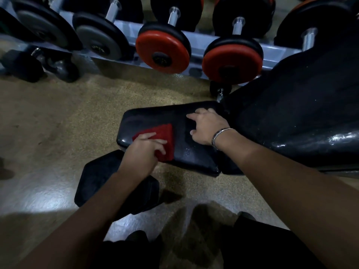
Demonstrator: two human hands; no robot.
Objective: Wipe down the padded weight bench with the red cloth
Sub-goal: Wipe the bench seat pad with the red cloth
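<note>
Since the limp red cloth (pixel 165 133) should glide on the slick black padded bench (pixel 147 117), my left hand (pixel 143 150) presses it, fingers flat; my right hand (pixel 207 127) rests spread, empty.

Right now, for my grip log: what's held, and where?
The left hand presses on the red cloth, over its left end; right hand rests on the bench pad. Neither grips anything.
</note>
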